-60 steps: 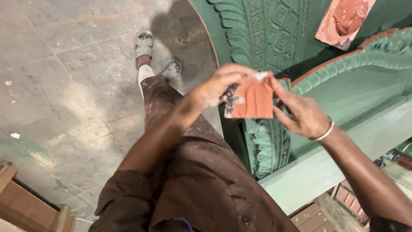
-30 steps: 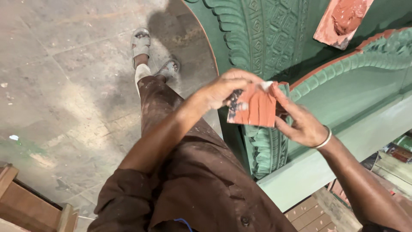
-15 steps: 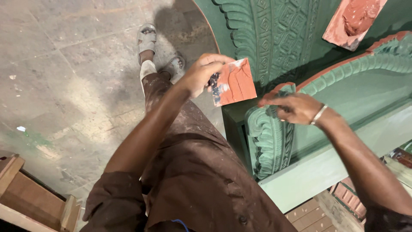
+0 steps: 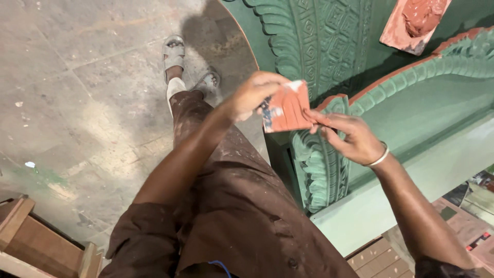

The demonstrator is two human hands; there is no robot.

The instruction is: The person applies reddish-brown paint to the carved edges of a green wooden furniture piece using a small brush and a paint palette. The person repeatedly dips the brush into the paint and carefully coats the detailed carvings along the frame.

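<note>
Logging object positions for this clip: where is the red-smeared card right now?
Head view, centre: the red-smeared card is pinched in the left hand, with the right hand touching its edge, above the green carved moulding.

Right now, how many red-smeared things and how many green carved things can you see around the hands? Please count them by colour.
Red-smeared: 2, the card pinched in the left hand and touched by the right hand, and the slab lying on the carving.
Green carved: 2, the panel and the curved border.
Total: 4
</note>
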